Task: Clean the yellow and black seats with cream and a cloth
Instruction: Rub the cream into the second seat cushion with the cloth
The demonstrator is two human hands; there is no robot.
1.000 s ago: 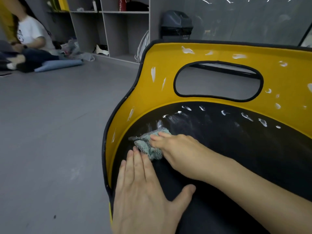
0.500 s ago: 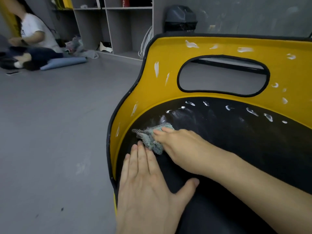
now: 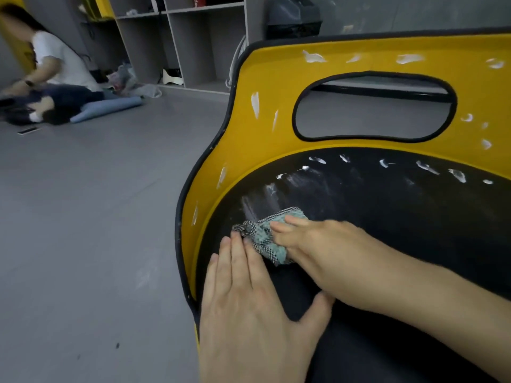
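Observation:
A yellow and black seat [image 3: 265, 87] fills the right half of the view, with an oval cut-out in its yellow back. White cream dabs [image 3: 313, 57] dot the yellow rim and the upper black panel; smeared streaks lie above the cloth. My right hand [image 3: 318, 240] holds a crumpled teal and checked cloth [image 3: 264, 234] against the black panel near its left edge. My left hand [image 3: 249, 308] lies flat on the black surface just below the cloth, fingers straight and together, fingertips almost touching the cloth.
Grey floor [image 3: 96, 217] stretches to the left. A person in a white shirt [image 3: 55, 64] sits on the floor at far left beside a blue cushion [image 3: 107, 109] and a phone [image 3: 27, 130]. Grey shelving [image 3: 179, 37] and a dark bin [image 3: 293, 17] stand behind the seat.
My right hand has slid the cloth slightly down and right on the black panel, leaving cream smears above it. My left hand stays flat in place.

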